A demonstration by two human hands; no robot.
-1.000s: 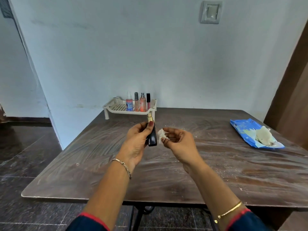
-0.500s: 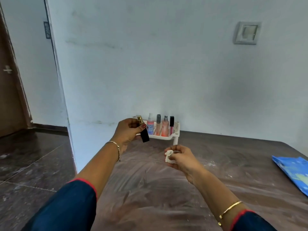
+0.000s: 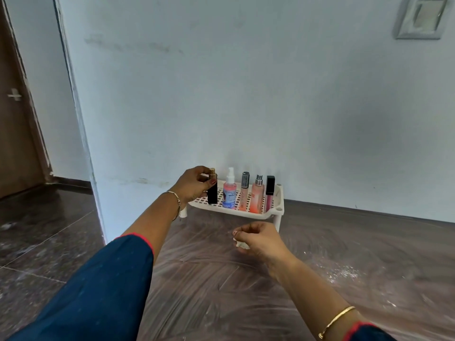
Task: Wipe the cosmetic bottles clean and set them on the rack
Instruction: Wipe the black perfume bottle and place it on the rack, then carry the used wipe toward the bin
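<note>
Head view: left hand [image 3: 194, 185] grip pinches the black bottle [image 3: 212, 196] near its gold cap, base at the rack [image 3: 273, 213] grid; contact cannot be told. Judged risk: the narrow bottle tips on release, or knocks the spray bottle [image 3: 229, 193] just right of the grip. Nearer, the right hand [image 3: 261, 239] curls round a white wipe [image 3: 242, 245]. Worktop [image 3: 246, 296] streaked, dusty; pale wall [image 3: 246, 94] behind, door [image 3: 14, 131] far left.

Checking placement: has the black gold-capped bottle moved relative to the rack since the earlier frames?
Yes. The black bottle went from in front of the rack to its left end, beside the spray bottle, left hand gripping it.
</note>
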